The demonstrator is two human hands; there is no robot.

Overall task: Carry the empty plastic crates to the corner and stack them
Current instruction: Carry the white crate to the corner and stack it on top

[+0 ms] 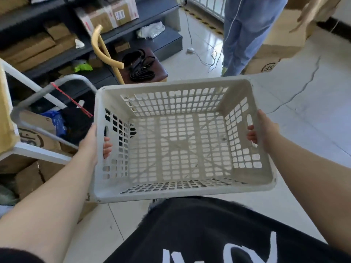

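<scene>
Little readable. On the cardboard box (pixel 266 66) standing on the floor at upper right: a round black logo with the letters "SF", seen upside down. On the cardboard box (pixel 36 138) at left, behind the grey tube frame: part of a similar round black logo, letters not legible. On the black shirt (pixel 218 243) at the bottom edge: large white letters, cut off by the frame, unreadable. On the boxes (pixel 121 15) up on the shelf: red-and-white labels, print too blurred to read.
</scene>
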